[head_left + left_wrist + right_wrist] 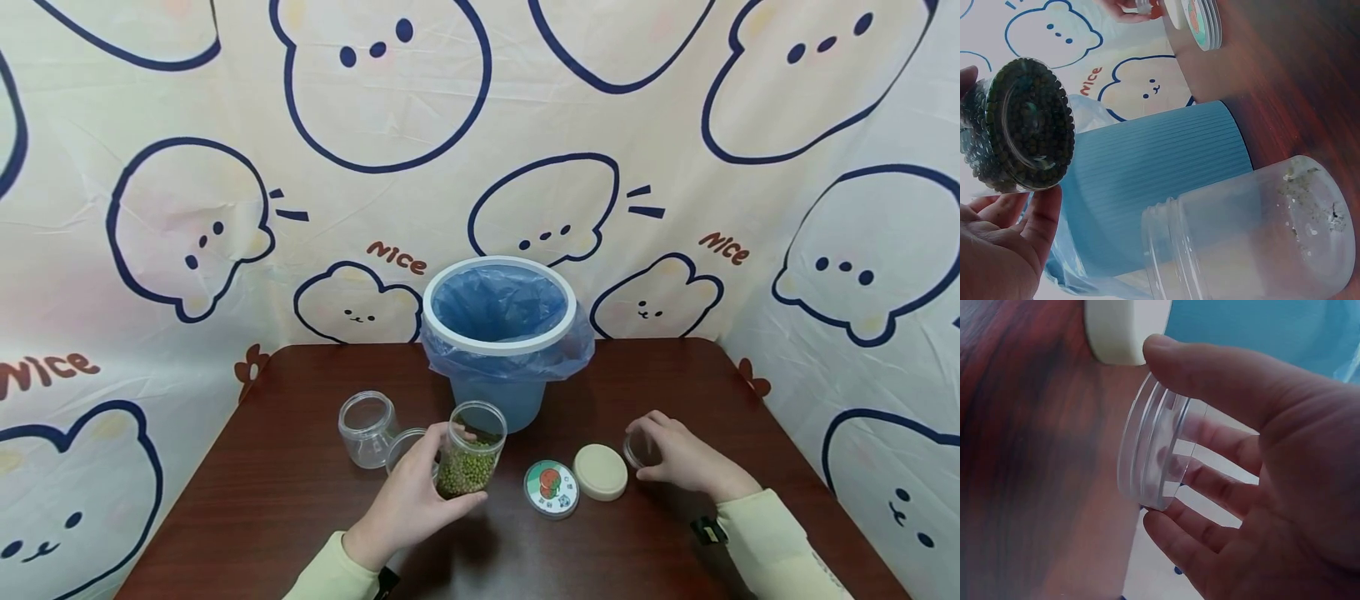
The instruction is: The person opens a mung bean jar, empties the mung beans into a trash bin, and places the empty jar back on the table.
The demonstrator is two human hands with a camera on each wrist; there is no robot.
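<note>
My left hand grips a clear jar partly filled with green mung beans, held raised and slightly tilted in front of the bin. No lid sits on this jar's mouth. In the left wrist view, the beans show dark through the jar's base. On the right side of the table, my right hand holds a clear round lid by its edge, thumb on one side and fingers on the other. A cream lid and a lid with a fruit picture lie between the hands.
A light-blue bin with a blue bag over its white rim stands at the back centre. Left of it is a clear jar; another clear jar is partly hidden behind my left hand. A printed cloth hangs behind the brown table.
</note>
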